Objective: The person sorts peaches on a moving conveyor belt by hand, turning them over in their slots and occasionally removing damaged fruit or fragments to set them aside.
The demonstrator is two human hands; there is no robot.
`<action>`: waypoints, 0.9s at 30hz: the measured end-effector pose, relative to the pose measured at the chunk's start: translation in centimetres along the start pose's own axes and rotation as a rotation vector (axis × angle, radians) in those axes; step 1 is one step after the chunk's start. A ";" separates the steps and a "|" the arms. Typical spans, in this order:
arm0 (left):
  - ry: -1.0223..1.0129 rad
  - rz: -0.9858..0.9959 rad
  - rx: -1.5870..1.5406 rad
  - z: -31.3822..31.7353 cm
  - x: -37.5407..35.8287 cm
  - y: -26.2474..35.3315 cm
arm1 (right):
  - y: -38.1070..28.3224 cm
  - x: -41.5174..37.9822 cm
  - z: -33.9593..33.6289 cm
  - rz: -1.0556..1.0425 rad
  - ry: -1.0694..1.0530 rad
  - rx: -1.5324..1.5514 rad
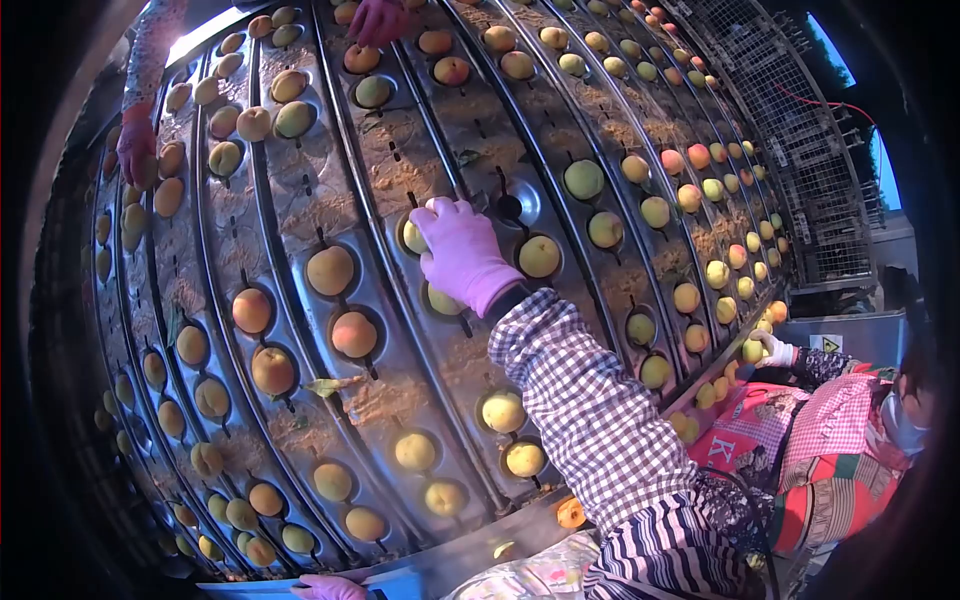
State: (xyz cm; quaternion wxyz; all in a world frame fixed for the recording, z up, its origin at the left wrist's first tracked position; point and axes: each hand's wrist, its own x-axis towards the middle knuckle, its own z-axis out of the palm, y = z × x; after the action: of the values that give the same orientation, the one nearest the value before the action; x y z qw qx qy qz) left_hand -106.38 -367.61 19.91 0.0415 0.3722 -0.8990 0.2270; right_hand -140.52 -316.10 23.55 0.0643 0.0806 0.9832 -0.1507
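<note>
My right hand [462, 250], in a purple glove, reaches in from the lower right over the metal conveyor. Its fingers curl over a yellow-green peach [413, 237] at a cup in the tray. Just below the palm, another peach [446, 300] is partly covered by the hand. To the right, a yellow peach [540, 256] sits in its cup, below a bare round cup [510, 207]. My left hand [332, 588], also purple-gloved, is at the blue edge along the bottom; most of it is cut off by the frame.
Metal slats [400, 360] with paired cups hold many peaches. Across the conveyor, other gloved hands [137, 150] reach in. On the right, a person's white-gloved hand [772, 350] is by a row of peaches. A wire mesh guard [800, 130] stands upper right. A cut peach [571, 513] lies near the front edge.
</note>
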 end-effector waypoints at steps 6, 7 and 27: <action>0.026 0.076 0.206 3.5 2.4 -2.1 | 2.4 -0.1 1.7 -0.043 0.132 0.201; 0.088 0.018 0.178 4.7 2.2 -2.2 | 2.9 -0.6 1.9 -0.061 0.178 0.225; -0.380 -0.660 -0.121 -0.3 4.6 1.1 | 9.4 -8.1 -0.8 0.227 0.296 -0.140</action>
State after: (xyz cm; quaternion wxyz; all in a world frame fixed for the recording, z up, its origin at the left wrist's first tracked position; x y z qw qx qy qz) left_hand -110.47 -369.78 20.92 -0.0332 0.6740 -0.7342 0.0751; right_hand -130.98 -308.17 22.84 -0.0588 0.2073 0.9746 -0.0602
